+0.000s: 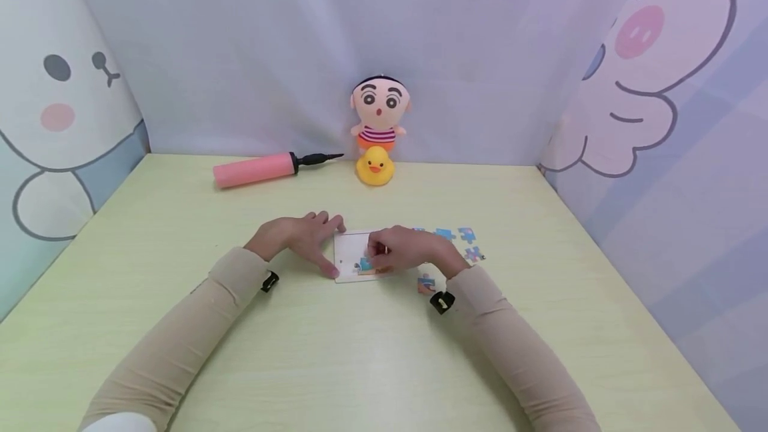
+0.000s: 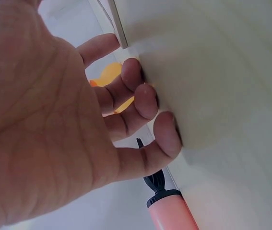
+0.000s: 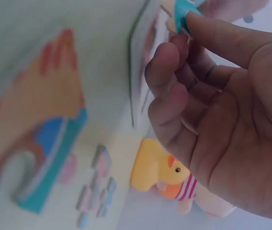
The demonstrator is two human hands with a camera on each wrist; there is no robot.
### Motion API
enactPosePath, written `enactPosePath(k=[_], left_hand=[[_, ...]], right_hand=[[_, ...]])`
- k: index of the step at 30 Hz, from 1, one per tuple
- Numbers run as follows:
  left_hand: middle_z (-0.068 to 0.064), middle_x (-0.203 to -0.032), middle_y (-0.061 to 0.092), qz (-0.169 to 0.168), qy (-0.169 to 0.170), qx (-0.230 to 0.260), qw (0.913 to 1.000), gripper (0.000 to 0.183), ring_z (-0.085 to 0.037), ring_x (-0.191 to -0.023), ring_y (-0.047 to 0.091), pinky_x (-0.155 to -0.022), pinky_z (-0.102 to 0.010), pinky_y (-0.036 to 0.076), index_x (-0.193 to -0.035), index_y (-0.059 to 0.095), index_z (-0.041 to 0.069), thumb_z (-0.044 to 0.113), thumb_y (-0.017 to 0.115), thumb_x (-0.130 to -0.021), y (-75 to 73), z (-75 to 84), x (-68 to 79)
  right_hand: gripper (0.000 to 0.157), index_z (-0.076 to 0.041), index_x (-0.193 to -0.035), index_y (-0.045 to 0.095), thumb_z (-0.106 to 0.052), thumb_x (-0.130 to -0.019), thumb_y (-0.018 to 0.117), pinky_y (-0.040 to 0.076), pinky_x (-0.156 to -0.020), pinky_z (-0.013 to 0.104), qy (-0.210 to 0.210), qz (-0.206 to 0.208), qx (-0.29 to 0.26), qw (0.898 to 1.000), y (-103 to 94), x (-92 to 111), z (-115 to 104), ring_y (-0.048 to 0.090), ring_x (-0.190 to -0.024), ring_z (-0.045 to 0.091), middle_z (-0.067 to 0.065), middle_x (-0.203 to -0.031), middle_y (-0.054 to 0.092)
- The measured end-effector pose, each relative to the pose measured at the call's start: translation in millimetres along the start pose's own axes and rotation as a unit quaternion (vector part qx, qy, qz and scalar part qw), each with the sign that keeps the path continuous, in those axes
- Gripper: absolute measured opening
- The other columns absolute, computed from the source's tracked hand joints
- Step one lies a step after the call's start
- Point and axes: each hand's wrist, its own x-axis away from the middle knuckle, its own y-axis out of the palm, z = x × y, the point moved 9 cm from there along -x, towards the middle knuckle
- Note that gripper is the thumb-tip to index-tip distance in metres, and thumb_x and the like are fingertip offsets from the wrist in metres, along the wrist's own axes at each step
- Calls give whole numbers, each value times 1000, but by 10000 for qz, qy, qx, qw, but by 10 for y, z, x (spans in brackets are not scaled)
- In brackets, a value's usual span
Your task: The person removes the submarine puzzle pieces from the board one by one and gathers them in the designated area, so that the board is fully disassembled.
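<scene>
A shallow white puzzle tray (image 1: 350,245) lies flat on the table in front of the person. My left hand (image 1: 305,237) is at its left side, thumb by the near corner and index fingertip at the far one. The other left fingers bend loosely, their tips at the tabletop in the left wrist view. Above the tray, my right hand (image 1: 403,247) pinches a teal and tan puzzle piece (image 3: 183,13) between thumb and index finger. Its knuckles cover the tray's right part in the head view. An orange-tan patch with teal shows low in the tray, beneath the fingers.
Right of the tray lie several loose puzzle pieces (image 1: 467,235), with another jigsaw piece (image 1: 427,284) nearer the right wrist. Farther back sit a yellow rubber duck (image 1: 375,167), a plush doll (image 1: 381,109) and a pink hand pump (image 1: 255,170). Printed curtains stand behind the table.
</scene>
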Motion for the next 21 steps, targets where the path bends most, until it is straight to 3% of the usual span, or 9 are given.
enactPosePath(k=[6, 12, 21], left_hand=[[-15, -128, 45, -2, 9, 26, 10000, 95, -35, -117, 44, -97, -57, 41, -145, 35, 15, 68, 75, -76, 7, 4, -27], [-15, -127, 45, 30, 118, 13, 9999, 95, -34, -116, 44, -97, -56, 41, -144, 36, 13, 67, 75, -76, -6, 17, -22], [-15, -126, 46, 75, 200, -19, 9998, 95, -35, -118, 44, -97, -56, 42, -145, 36, 12, 66, 75, -77, -7, 1, -37]], right_hand=[[12, -14, -95, 56, -23, -101, 62, 44, -66, 28, -78, 120, -231, 9996, -192, 219, 134, 53, -71, 14, 1, -85, 56], [12, -14, -94, 56, -21, -100, 63, 47, -68, 32, 78, 156, -306, 9994, -324, 552, 368, 60, -75, 26, 9, -88, 62], [11, -13, -90, 58, -12, -98, 65, 45, -65, 28, 116, -61, -327, 9994, -243, 946, 685, 50, -66, 12, -2, -75, 54]])
